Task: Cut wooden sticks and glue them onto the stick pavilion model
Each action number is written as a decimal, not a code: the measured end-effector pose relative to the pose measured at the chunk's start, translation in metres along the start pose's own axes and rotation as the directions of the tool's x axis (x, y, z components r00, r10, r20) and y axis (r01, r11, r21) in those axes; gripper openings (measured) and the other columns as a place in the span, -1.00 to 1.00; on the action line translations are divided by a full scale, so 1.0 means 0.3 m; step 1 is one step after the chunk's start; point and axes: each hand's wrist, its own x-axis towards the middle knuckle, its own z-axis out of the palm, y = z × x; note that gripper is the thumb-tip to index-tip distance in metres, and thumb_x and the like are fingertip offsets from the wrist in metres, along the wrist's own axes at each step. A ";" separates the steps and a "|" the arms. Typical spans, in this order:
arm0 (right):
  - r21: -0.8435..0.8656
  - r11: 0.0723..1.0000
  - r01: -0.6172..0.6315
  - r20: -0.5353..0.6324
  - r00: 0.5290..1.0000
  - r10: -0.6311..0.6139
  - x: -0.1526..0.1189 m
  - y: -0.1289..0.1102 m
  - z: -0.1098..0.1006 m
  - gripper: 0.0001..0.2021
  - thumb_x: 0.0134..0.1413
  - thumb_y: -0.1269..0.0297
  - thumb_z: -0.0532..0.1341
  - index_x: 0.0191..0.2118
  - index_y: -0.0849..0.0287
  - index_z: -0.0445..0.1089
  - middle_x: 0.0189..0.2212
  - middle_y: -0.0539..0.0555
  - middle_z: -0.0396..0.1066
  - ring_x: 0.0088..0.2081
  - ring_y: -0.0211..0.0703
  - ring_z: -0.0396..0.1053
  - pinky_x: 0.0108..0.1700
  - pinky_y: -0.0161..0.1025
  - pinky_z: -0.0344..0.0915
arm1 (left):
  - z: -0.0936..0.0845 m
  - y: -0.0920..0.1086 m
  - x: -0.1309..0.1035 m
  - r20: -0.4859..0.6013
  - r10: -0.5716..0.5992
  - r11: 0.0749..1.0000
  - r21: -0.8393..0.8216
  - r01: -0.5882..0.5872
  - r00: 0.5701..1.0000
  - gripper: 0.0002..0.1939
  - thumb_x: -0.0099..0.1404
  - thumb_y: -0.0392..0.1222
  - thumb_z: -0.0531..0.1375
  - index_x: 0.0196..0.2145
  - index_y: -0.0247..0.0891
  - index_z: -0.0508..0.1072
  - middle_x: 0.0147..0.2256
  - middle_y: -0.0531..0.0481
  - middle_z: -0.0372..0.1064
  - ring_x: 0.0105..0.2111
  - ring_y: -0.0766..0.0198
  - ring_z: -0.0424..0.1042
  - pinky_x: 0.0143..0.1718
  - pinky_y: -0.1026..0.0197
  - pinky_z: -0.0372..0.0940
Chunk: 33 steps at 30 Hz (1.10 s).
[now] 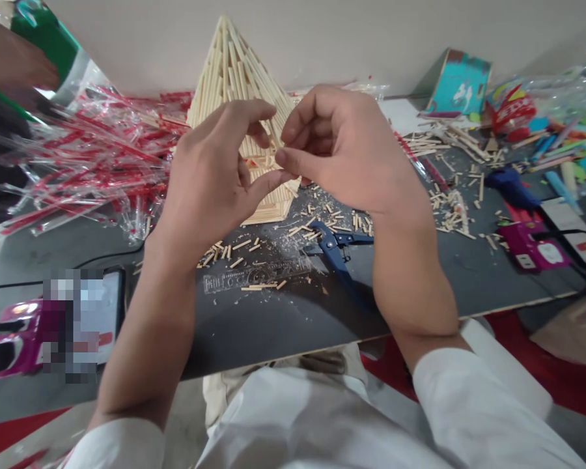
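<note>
My left hand [215, 172] is raised over the table in front of a tall pointed model made of thin wooden sticks [224, 71]. Its fingers are apart and curved, and the thumb reaches right toward my other hand. Facing it, my right hand [344, 146] has its fingers curled, with the thumb tip close to the left thumb tip. Whether anything small sits between the fingertips cannot be made out. Below the hands lie blue-handled cutters [339, 257], a clear ruler [229, 280] and short cut stick pieces [261, 286].
Red and clear plastic wrappers [102, 150] heap at the left, near another person's hand [17, 62]. A phone [110, 312] lies front left. At the right are a purple device [532, 244], loose sticks and a teal box [461, 81].
</note>
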 end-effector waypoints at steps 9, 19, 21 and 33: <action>0.038 0.999 0.001 0.020 1.000 -0.002 -0.003 -0.002 0.005 -0.73 0.27 0.17 0.41 -0.33 0.06 0.32 -0.39 0.03 0.46 -0.34 -0.17 0.50 -0.33 -0.21 0.40 | 0.007 -0.003 -0.002 0.035 0.019 1.000 0.023 -0.019 0.999 -0.51 0.44 0.06 0.32 0.25 0.01 0.37 0.04 -0.03 0.53 -0.40 0.28 0.52 -0.13 0.05 0.51; -0.045 0.994 -0.096 -0.007 0.995 0.096 0.021 0.017 0.025 -0.76 0.21 0.29 0.44 -0.32 0.08 0.34 -0.41 -0.03 0.51 -0.32 -0.20 0.54 -0.32 -0.31 0.38 | 0.018 -0.021 -0.009 0.083 -0.036 0.998 0.049 0.032 0.996 -0.46 0.42 0.02 0.29 0.30 -0.02 0.37 -0.08 -0.03 0.60 -0.18 0.05 0.62 0.01 -0.02 0.46; -0.045 0.994 -0.102 -0.013 0.995 0.101 0.026 0.024 0.034 -0.76 0.21 0.33 0.43 -0.33 0.08 0.33 -0.41 -0.03 0.51 -0.32 -0.20 0.54 -0.32 -0.31 0.37 | 0.023 -0.021 -0.008 0.102 -0.042 0.997 0.073 0.035 0.994 -0.43 0.39 -0.03 0.31 0.31 -0.07 0.37 -0.12 -0.04 0.61 -0.12 0.02 0.62 0.00 -0.03 0.47; -0.040 0.975 -0.220 -0.124 0.969 0.214 0.034 0.068 0.022 -0.65 0.24 0.08 0.44 -0.27 0.01 0.23 -0.45 -0.05 0.48 -0.32 -0.16 0.51 -0.37 -0.25 0.31 | -0.026 -0.026 -0.003 0.039 -0.035 0.997 0.074 0.032 0.999 -0.43 0.33 0.05 0.40 0.23 -0.10 0.48 -0.25 0.04 0.65 -0.44 0.21 0.55 -0.10 0.03 0.49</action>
